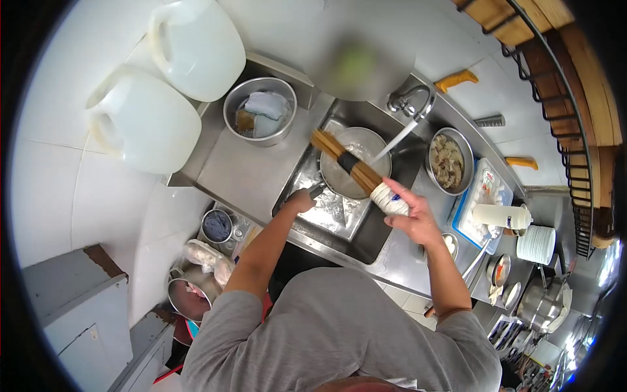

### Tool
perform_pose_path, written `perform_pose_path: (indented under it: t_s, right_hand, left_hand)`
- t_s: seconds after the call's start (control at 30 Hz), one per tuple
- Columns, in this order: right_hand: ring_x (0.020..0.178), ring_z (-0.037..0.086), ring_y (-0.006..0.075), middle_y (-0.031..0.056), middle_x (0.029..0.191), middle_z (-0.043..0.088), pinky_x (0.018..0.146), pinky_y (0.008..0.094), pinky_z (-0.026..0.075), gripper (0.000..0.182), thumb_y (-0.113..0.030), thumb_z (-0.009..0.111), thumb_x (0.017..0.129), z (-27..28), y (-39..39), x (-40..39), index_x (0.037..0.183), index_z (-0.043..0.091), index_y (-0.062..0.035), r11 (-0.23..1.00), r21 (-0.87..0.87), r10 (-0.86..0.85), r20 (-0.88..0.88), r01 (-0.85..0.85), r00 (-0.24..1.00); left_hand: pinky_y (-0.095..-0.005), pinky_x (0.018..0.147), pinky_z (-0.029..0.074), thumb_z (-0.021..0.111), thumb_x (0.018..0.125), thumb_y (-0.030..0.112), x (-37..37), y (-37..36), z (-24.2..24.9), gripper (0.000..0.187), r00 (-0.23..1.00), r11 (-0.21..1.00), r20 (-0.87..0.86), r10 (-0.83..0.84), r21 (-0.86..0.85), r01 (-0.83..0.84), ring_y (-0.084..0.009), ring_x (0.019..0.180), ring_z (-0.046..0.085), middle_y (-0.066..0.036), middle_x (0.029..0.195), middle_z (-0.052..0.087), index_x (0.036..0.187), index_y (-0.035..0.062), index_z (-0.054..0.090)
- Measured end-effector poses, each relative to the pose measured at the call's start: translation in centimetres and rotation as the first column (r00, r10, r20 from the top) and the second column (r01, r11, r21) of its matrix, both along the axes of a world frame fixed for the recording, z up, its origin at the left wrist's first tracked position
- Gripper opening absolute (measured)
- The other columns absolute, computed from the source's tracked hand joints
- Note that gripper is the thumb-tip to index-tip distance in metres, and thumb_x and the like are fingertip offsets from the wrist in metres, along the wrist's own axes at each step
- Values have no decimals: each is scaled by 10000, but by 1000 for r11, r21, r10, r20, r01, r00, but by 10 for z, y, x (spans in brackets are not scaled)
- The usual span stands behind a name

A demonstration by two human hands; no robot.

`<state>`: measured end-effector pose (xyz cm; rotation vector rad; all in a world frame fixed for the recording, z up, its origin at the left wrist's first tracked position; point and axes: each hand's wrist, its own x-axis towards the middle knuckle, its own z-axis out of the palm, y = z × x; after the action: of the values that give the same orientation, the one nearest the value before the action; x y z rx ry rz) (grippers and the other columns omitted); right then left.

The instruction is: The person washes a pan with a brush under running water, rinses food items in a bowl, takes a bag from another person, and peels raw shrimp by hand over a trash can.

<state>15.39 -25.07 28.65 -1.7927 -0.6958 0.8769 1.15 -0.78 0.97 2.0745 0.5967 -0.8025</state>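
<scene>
My left hand (pixel 301 200) is closed around the dark handle of a round metal pan (pixel 338 178) in the sink (pixel 379 242). In my right hand (pixel 418 217) is a bamboo wok brush (pixel 366 175), gripped at its white wrapped end. Its bristle bundle, bound with a black band, slants up and left across the pan in this view. A stream from the curved faucet (pixel 428 104) runs down into the pan, which has water in it. The sink floor is wet and shiny.
Left of the sink stands a metal pot (pixel 260 138) with cloths in it, near two large white jugs (pixel 153 124). On the right are a bowl of food pieces (pixel 449 161), a blue-rimmed tray (pixel 467 225) and a squeeze bottle (pixel 499 215). Orange-handled knives (pixel 457 80) line the wall.
</scene>
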Motion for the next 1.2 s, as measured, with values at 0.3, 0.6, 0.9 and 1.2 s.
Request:
perform_pose_path:
  t_s: [0.3,0.6,0.9,1.2]
  right_hand:
    - [916,623,355,163,1079,581,786,434,542,773,-81,706,791,17,206,66,1487,427,-269,979,-5,75,937,-202,340]
    - [945,647,326,236,1249,595,768,392,548,498,-181,695,863,-23,226,81,1348,583,-155,959,264,-216,917,-101,336]
    - [850,709,313,204,963,705,820,426,590,243,-139,513,977,-134,86,106,1054,652,44,663,41,-412,-814,748,410]
    - [687,646,207,110,833,687,651,339,529,144,-123,699,837,-82,58,61,886,681,12,651,164,-616,-457,741,642]
  left_hand:
    - [-465,977,466,658,868,451,7,20,16,766,973,999,226,45,-38,-38,-424,1128,605,-312,1170,624,1324,-124,438]
    - [-357,735,536,620,940,469,24,33,26,747,964,908,156,217,-394,-141,-234,894,679,-144,1075,694,1451,-28,398]
    - [-402,776,556,613,941,470,165,35,52,486,922,461,-142,360,-832,-308,-247,886,676,-143,1081,683,1202,62,564]
    - [-446,877,555,589,971,377,242,-38,76,374,967,21,-177,185,-983,-184,-228,1033,674,-106,1160,681,1222,103,624]
